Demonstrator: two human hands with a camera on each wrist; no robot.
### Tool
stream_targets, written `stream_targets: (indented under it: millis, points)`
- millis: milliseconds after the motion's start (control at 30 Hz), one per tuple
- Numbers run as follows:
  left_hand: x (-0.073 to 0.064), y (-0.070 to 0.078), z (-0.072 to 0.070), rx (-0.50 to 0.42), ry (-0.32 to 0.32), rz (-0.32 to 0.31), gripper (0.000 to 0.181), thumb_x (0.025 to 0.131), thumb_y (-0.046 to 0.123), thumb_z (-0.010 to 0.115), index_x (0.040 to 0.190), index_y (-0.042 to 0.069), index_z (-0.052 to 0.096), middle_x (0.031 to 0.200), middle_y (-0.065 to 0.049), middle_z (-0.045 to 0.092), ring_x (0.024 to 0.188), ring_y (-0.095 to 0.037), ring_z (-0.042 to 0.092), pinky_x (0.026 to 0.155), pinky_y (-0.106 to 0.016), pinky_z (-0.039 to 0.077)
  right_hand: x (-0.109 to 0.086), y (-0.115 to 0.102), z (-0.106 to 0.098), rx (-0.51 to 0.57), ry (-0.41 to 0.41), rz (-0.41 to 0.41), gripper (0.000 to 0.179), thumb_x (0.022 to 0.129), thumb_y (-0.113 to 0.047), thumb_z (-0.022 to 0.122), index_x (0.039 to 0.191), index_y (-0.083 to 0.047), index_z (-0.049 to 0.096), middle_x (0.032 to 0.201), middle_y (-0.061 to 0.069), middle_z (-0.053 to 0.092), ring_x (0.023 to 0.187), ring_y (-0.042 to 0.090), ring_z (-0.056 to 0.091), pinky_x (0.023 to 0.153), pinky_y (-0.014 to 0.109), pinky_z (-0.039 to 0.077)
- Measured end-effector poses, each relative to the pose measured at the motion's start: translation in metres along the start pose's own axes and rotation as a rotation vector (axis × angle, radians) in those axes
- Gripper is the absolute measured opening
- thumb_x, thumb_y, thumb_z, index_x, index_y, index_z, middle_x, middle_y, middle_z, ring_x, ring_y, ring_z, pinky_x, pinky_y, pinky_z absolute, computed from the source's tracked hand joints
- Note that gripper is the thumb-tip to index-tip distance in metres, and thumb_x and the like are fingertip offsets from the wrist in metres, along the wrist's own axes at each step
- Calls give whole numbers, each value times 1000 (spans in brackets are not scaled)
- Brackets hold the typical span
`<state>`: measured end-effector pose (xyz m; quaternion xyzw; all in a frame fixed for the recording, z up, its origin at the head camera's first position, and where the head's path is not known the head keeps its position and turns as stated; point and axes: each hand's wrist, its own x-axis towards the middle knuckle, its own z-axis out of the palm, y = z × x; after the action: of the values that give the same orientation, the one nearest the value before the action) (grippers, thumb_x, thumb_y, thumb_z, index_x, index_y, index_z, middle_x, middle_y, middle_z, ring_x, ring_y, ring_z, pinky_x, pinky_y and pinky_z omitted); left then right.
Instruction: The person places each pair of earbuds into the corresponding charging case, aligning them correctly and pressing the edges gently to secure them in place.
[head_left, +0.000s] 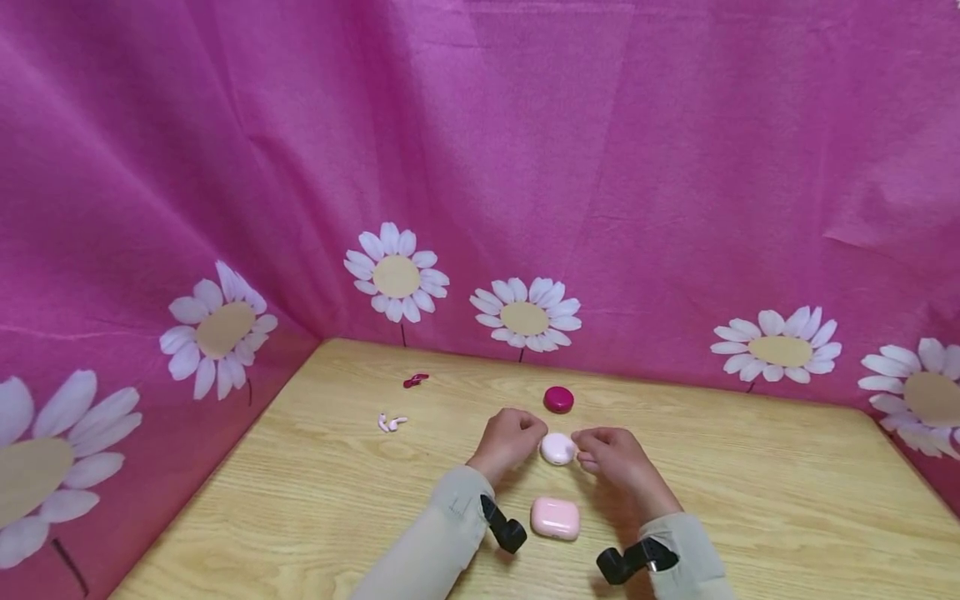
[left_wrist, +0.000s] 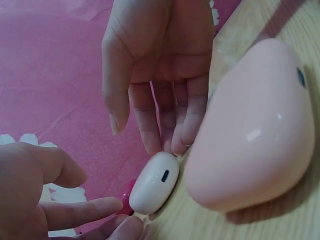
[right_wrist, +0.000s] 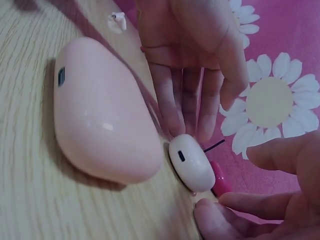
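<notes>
Between left hand [head_left: 510, 440] and right hand [head_left: 618, 458]: white case [head_left: 557, 449] on wooden table [head_left: 757, 475] | long axis hand to hand, dark port [left_wrist: 165, 175] facing pink case [head_left: 556, 518] between wrists | both hands: thumbs apart from loosely extended fingers, fingertips beside its ends, contact unclear

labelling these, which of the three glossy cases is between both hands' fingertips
The round, glossy whitish case, between left hand and right hand; the round, glossy magenta case lies farther off, the larger, rounded-rectangular pink case nearer.
</notes>
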<state>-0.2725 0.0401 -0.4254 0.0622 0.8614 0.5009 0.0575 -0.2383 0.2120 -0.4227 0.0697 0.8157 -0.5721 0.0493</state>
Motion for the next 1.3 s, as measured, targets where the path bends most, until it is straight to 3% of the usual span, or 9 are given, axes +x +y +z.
stream_targets:
  millis: [233,667,1300]
  points:
    - [2,-5,0,18,-6,1,20,85,24,62,92,11,76,83,4,65,79,-12,53,71,-26,45,1,5,-1,47,-6,-4,38,97,-12,53,118,18,55,103,18,66,85,14,64,77,26,55]
    - [2,-6,0,35,-13,27,19,85,23,62,90,11,76,86,3,66,80,-11,54,73,-26,45,-2,1,2,-3,0,-11,33,95,-11,53,115,15,60,98,12,68,84,14,65,75,25,55]
    - [0,-6,1,56,-17,63,18,85,22,62,89,11,76,88,4,68,79,-10,53,71,-25,45,-1,3,5,34,-6,-26,34,96,-10,56,113,18,58,95,18,69,83,16,67,74,28,56]
